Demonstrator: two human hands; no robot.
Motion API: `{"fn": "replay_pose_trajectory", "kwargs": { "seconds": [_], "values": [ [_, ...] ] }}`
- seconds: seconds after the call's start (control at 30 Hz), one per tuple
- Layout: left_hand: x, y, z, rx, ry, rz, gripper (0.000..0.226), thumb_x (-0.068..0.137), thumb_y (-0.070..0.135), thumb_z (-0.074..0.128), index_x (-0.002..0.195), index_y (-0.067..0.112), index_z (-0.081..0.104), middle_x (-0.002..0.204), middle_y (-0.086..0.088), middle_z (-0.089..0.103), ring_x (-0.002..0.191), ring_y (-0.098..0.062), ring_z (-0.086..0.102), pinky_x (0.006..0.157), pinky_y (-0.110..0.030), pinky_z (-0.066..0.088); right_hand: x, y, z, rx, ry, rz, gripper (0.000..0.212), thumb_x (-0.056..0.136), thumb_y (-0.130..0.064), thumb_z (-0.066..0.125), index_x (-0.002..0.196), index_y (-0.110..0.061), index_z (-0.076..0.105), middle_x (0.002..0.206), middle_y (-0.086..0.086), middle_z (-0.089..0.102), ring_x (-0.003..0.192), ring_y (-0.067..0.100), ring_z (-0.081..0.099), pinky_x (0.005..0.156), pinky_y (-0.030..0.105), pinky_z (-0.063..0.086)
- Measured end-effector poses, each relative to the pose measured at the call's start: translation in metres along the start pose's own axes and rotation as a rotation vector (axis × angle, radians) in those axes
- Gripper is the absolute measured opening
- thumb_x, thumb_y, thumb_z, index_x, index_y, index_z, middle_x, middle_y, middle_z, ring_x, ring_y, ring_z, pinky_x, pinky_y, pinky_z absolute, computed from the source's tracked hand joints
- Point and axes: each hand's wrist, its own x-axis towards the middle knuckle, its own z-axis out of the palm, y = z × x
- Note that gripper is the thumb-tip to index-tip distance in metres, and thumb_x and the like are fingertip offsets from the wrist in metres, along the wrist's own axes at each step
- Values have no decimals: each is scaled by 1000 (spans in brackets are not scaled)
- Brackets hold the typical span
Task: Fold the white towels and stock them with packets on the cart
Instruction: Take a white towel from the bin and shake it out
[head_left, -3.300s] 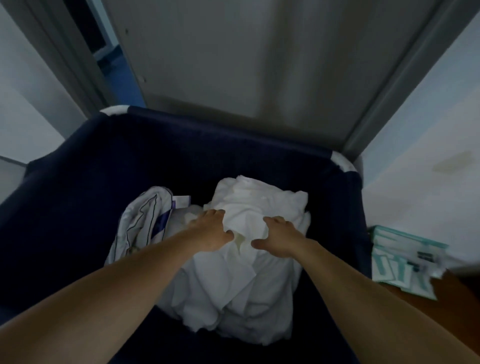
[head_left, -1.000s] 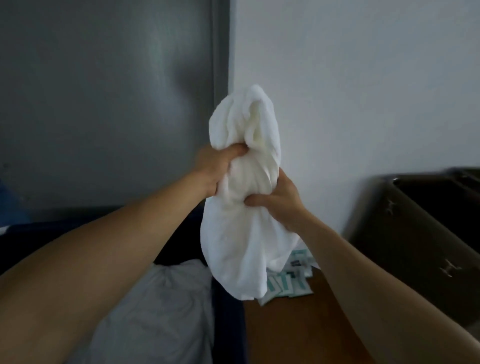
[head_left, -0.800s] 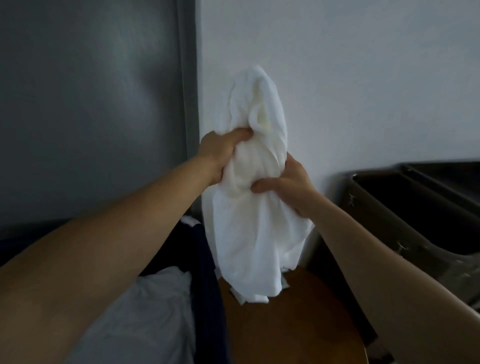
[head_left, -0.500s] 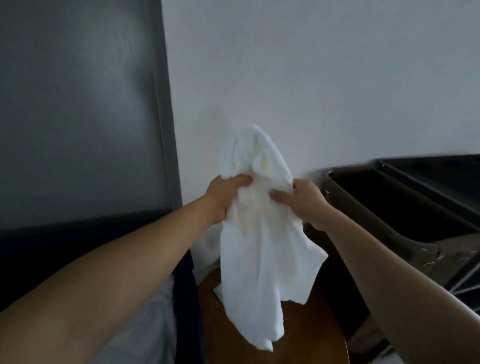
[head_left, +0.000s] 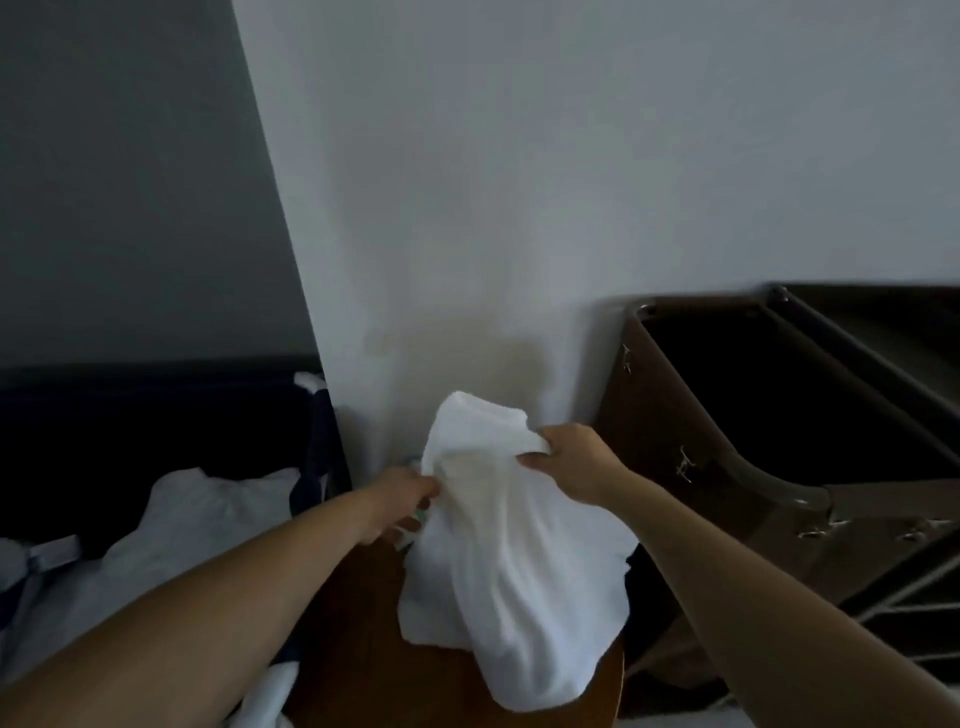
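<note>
Pale wall (head_left: 519, 182) fills most of your view, with a grey panel (head_left: 130, 182) to its left. Low in the middle, against the wall, sits a brown wooden surface (head_left: 358, 639). Left of it stands a dark navy bin (head_left: 156, 415) holding crumpled white linen (head_left: 208, 519). To the right, a brown cart (head_left: 649, 415) stands near the wall, its dark top tray in view. You hold a white towel (head_left: 514, 571) in the air over the wood, between bin and cart. Your left hand (head_left: 400, 501) pinches its left edge; your right hand (head_left: 576, 460), a little higher, grips the bunched top edge. The towel hangs in loose folds, hiding much of the wood.
</note>
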Motion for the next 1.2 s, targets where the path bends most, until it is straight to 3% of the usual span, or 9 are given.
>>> {"fn": "replay_pose_trajectory", "kwargs": {
  "seconds": [0.13, 0.23, 0.4, 0.57, 0.7, 0.87, 0.97, 1.07, 1.2],
  "values": [
    [-2, 5, -4, 235, 32, 270, 82, 76, 22, 82, 143, 22, 35, 139, -1, 46, 125, -25, 49, 94, -35, 46, -3, 6, 15, -21, -54, -98, 23, 96, -35, 61, 102, -15, 70, 97, 6, 69, 92, 25, 62, 72, 32, 43],
    [-2, 15, 3, 670, 58, 451, 101, 69, 37, 85, 150, 27, 25, 150, -1, 31, 137, -26, 35, 110, -44, 39, -5, 2, 26, 59, -47, -190, 19, 93, -32, 66, 102, -18, 73, 101, 4, 73, 95, 23, 65, 82, 37, 50],
    [-3, 36, 9, 582, 105, 534, 32, 89, 25, 70, 115, 9, 61, 119, -11, 64, 107, -30, 59, 91, -41, 50, -5, 5, 26, 102, 20, -245, 20, 85, -28, 75, 98, -13, 73, 96, 1, 66, 89, 20, 63, 79, 35, 49],
    [-27, 76, -10, 107, 36, 585, 51, 71, 37, 64, 108, 2, 67, 108, -18, 69, 99, -32, 66, 88, -50, 52, -3, 20, 26, 170, 50, -41, 22, 81, -30, 75, 96, -24, 60, 87, -5, 63, 80, 16, 61, 64, 25, 46],
    [-42, 106, -27, -185, -37, 570, 43, 78, 32, 56, 114, 11, 69, 116, -17, 69, 104, -31, 65, 92, -51, 52, -5, 20, 24, 222, -50, 23, 36, 77, -24, 75, 111, -21, 63, 97, -4, 66, 89, 18, 64, 73, 26, 49],
    [-29, 99, -53, 58, 99, 407, 25, 95, 22, 54, 111, 9, 68, 109, -17, 69, 93, -31, 65, 74, -38, 53, -2, 17, -19, 141, -19, 46, 16, 79, -14, 75, 81, -20, 59, 75, -4, 57, 64, 12, 56, 51, 15, 41],
    [-18, 77, -65, 425, 90, 211, 26, 89, 17, 59, 113, 8, 64, 106, -13, 67, 93, -29, 65, 75, -35, 55, -5, 9, -39, 189, -47, 31, 8, 77, -8, 70, 84, -11, 66, 76, 2, 62, 65, 14, 57, 55, 21, 46],
    [-11, 66, -60, 730, -71, 193, 50, 87, 28, 65, 134, 17, 53, 125, -4, 61, 110, -23, 60, 96, -38, 52, -5, -2, -46, 276, -69, 12, 12, 76, -6, 68, 84, -15, 67, 78, 4, 65, 68, 17, 62, 60, 27, 51],
    [-12, 74, -32, 953, 90, 635, 115, 67, 58, 77, 153, 30, 7, 154, 0, 31, 139, -24, 33, 112, -46, 37, -2, -11, -46, 396, -114, -12, 22, 62, -19, 68, 83, -14, 70, 81, 12, 68, 73, 22, 64, 72, 40, 56]
  ]
}}
